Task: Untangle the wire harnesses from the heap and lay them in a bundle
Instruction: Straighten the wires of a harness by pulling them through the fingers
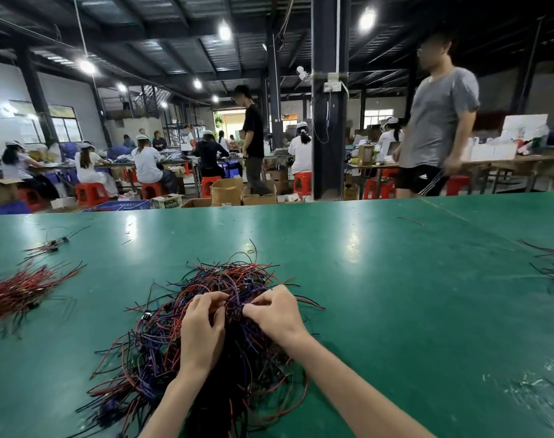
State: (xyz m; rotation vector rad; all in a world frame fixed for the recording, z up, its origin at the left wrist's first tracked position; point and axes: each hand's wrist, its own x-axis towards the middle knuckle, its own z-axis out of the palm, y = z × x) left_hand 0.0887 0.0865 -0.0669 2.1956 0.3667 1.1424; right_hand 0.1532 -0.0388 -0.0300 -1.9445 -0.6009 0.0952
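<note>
At the lower centre of the frame, we see our tangled heap of red, purple and black wire harnesses [149, 352] lying on the glossy green table [395, 295], loose ends fanning out on every side. Our left hand [201, 330] rests on top of the heap with its fingers curled inward, pinching a few strands near the middle. Just beside it, our right hand [277, 314] grips a clump of purple wires between thumb and bent fingers, and the two hands nearly meet over the same knot. At the left edge of the frame lies a straighter bundle of red and black wires [20, 289], well apart from the heap, with a small dark cluster of wires [50, 245] above it. More dark wires [553, 267] show at the right edge. Beyond the table, a person in a grey T-shirt [440, 121] stands at the upper right, and seated workers fill the upper left.
</note>
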